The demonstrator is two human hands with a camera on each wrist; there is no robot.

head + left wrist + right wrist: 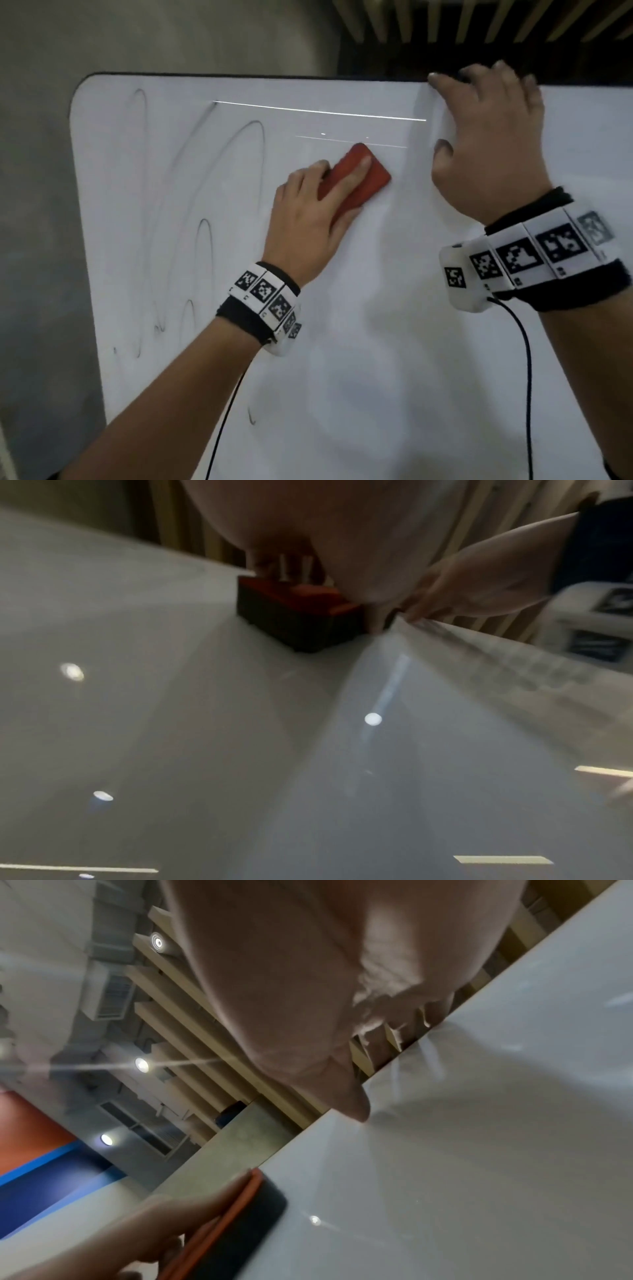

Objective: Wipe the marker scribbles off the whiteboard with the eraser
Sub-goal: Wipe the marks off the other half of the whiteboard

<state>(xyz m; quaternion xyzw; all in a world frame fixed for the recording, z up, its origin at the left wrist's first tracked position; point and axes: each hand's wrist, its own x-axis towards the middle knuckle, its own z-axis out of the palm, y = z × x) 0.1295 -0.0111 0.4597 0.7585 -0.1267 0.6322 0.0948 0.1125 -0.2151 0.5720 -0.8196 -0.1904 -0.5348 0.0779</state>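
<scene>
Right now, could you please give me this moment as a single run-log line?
left hand grips eraser, pressed on whiteboard | right hand holds board's top edge | scribbles remain at left

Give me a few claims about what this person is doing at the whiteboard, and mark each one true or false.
1. The left hand holds a red eraser against the whiteboard. True.
2. The right hand holds a marker. False: it holds nothing; its fingers hook over the board's top edge.
3. Marker scribbles remain on the board's left part. True.
4. The eraser sits right on the scribbles. False: it lies to their right, on bare white surface.
5. Both wrists wear bands with black-and-white square patterns. True.
6. The eraser's grip is blue. False: its back is red, with a dark pad beneath.
</scene>
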